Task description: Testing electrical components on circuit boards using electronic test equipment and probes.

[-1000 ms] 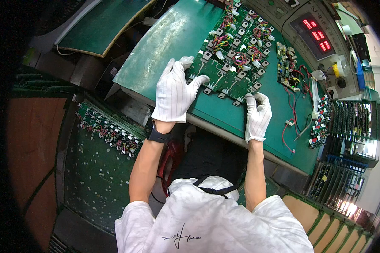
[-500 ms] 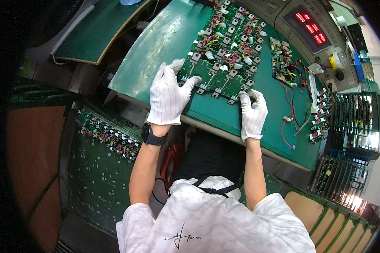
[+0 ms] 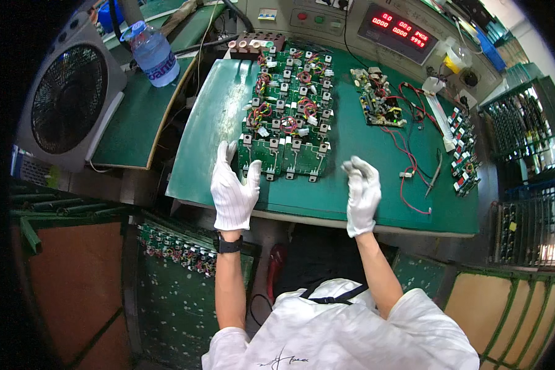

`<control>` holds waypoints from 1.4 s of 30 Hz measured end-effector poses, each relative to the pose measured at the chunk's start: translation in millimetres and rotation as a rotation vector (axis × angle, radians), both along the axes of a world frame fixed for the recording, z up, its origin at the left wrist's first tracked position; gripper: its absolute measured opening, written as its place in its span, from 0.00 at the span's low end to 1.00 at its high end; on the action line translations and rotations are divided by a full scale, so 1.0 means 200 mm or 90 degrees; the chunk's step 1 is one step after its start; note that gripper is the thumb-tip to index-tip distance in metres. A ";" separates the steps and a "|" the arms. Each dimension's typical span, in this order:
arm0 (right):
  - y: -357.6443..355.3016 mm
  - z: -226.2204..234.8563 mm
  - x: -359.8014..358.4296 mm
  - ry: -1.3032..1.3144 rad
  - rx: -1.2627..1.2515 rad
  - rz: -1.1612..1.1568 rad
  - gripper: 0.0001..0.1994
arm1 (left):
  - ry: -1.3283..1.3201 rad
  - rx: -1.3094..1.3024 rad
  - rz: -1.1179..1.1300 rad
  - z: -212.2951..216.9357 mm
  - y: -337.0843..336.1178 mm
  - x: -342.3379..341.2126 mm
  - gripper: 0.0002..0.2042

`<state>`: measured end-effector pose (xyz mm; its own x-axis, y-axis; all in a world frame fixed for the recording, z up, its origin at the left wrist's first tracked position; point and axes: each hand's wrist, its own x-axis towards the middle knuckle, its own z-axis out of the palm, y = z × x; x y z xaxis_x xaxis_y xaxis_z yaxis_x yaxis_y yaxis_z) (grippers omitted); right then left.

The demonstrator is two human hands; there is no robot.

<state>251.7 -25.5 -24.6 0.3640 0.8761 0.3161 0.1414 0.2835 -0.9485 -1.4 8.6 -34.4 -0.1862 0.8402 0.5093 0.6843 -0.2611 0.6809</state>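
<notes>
Circuit boards [image 3: 287, 114], upper centre of frame. Left hand [image 3: 234, 192] at their lower-left corner, fingers spread; contact unclear. Right hand [image 3: 362, 198] empty, loosely curled, apart. Best handled lightly by the edges, sparing the wires [image 3: 288, 126].

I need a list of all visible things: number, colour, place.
Circuit boards: several, green, worktable's middle
Worktable: one, green, in front
Separate board: one, multicoloured, right of them
Wires: several, red and black, worktable's right
Instrument: one, grey, worktable's back
Fan: one, grey, upper left
Bottle: one, bluish, right of fan
Racks: several, dark, far right
Watch: one, black, left wrist
Left hand: one, white-gloved, at boards' left corner
Right hand: one, white-gloved, above worktable
</notes>
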 end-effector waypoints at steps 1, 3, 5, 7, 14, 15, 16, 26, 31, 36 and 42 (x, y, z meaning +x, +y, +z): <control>-0.07 0.00 0.04 -0.020 0.042 0.004 0.11 | -0.016 -0.006 -0.007 -0.01 0.01 0.01 0.40; -0.25 0.00 0.15 -0.149 0.039 0.034 0.09 | -0.018 0.001 -0.013 0.00 0.00 0.03 0.40; -0.38 -0.01 0.31 -0.340 0.126 0.057 0.09 | -0.036 0.003 -0.008 -0.03 0.00 0.02 0.40; -0.45 -0.03 0.51 -0.495 0.223 0.055 0.11 | -0.064 0.010 -0.025 -0.03 -0.01 0.03 0.40; -0.32 0.03 0.68 -0.732 0.085 0.083 0.30 | -0.227 0.217 0.007 0.25 -0.04 -0.08 0.24; -0.31 0.02 0.71 -0.729 0.094 0.065 0.30 | -0.122 0.269 0.011 0.52 -0.07 -0.06 0.21; -0.30 0.02 0.70 -0.716 0.108 0.062 0.30 | -0.352 0.477 -0.077 0.67 -0.17 -0.10 0.17; -0.59 -0.08 0.79 -0.463 0.265 0.016 0.16 | -0.471 0.240 -0.229 0.38 -0.24 0.74 0.18; -0.90 -0.12 0.99 -0.532 0.198 -0.015 0.15 | -0.499 0.268 -0.239 0.39 -0.25 1.05 0.19; -0.76 -0.01 1.59 -0.457 0.058 -0.339 0.14 | -0.485 0.272 -0.206 0.40 -0.34 1.13 0.19; -0.22 0.01 2.07 -0.555 -0.247 -0.499 0.62 | -0.460 0.168 -0.200 0.38 -0.46 1.15 0.20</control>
